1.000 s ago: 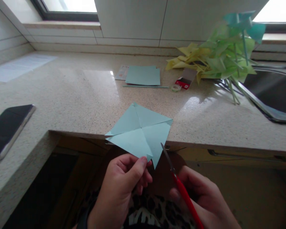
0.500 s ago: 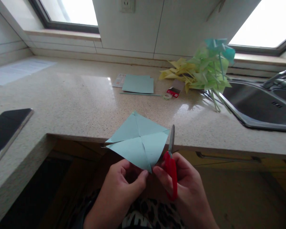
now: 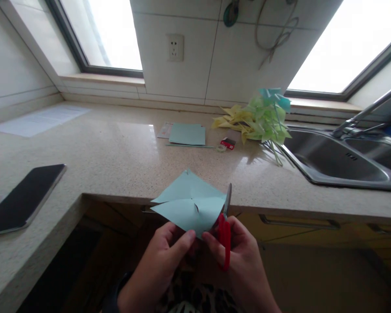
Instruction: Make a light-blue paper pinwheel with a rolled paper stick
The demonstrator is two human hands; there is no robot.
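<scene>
A light blue square of paper (image 3: 189, 204) with crossing creases and cuts is held in the air in front of the counter edge. My left hand (image 3: 164, 261) pinches its near corner from the left. My right hand (image 3: 244, 261) is wrapped round red-handled scissors (image 3: 224, 232), blades pointing up along the paper's right edge, and its fingertips also touch the near corner of the paper.
A speckled L-shaped countertop (image 3: 117, 161) carries a black phone (image 3: 24, 198) at left, a stack of blue paper (image 3: 187, 134), a tape roll (image 3: 220, 148), a small red box (image 3: 228, 143) and a bunch of paper pinwheels (image 3: 260, 117). A steel sink (image 3: 332, 158) lies to the right.
The scissors swung from pointing up-left, below the paper's corner, to upright beside its right edge. My right hand closed in on the paper corner. The view tilted upward, showing more wall and window.
</scene>
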